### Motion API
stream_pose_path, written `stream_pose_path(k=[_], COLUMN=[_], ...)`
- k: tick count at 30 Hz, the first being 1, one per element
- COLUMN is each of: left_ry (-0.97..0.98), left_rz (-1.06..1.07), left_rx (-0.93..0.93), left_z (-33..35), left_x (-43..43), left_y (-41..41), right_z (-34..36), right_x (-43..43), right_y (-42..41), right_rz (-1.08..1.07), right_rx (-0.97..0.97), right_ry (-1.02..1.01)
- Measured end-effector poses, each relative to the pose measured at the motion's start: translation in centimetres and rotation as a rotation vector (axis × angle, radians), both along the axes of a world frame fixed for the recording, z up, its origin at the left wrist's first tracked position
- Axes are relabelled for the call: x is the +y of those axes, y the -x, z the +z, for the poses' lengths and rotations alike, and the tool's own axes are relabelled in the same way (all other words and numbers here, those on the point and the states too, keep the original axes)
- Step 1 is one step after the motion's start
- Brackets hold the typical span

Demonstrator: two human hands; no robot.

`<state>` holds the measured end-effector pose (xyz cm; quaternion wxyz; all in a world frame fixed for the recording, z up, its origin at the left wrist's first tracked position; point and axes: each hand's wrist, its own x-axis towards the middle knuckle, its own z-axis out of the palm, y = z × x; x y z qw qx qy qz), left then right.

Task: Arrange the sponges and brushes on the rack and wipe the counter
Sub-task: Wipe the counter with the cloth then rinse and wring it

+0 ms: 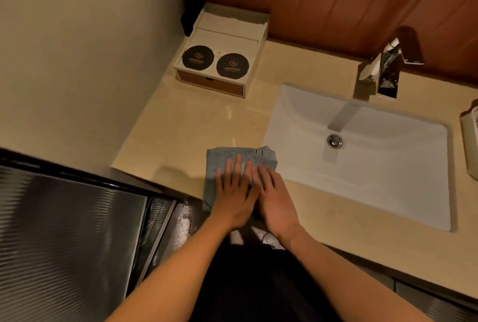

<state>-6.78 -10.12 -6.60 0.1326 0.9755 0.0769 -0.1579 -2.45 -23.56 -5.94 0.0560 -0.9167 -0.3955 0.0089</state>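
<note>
Fingers [237, 166] lay straight and flat, gripping nothing. The left hand [234, 198] and right hand [276, 201] pressed side by side on one grey-blue cloth [240, 155], folded and rumpled, at the front edge of the beige counter [194, 127], just left of the single white sink [375, 166]. One tap [385, 70] stood behind it. Two black discs [198, 57] sat on one white box [227, 34].
</note>
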Motion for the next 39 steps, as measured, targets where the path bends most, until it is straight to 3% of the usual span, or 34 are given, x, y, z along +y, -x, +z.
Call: stream_pose_path(k=[10,13,17,29,39], left_ry=[0.107,0.091,0.046,0.015,-0.001], left_rz=[0.05,0.023,0.061,0.088,-0.045], left_rx=[-0.024,-0.059,-0.089,0.027,0.0], left_z=[1.4,1.8,1.9,1.3,1.3], left_x=[-2.7,-2.1,-1.4,-1.5,0.4], left_y=[2.4,2.5,3.4,2.1,-3.2], right_z=[0.0,0.3,-0.2,-0.8,-0.3], right_x=[-2.8,-3.2,-4.2,-4.0,-2.0], right_y=[2.6,2.6,3.2,1.6,-1.0], right_rz=[0.094,-0.06,0.097,-0.042,-0.156], right_rx=[-0.009,0.127,0.065,0.308,0.274], right_ry=[0.071,-0.023,-0.004,-0.194,-0.37])
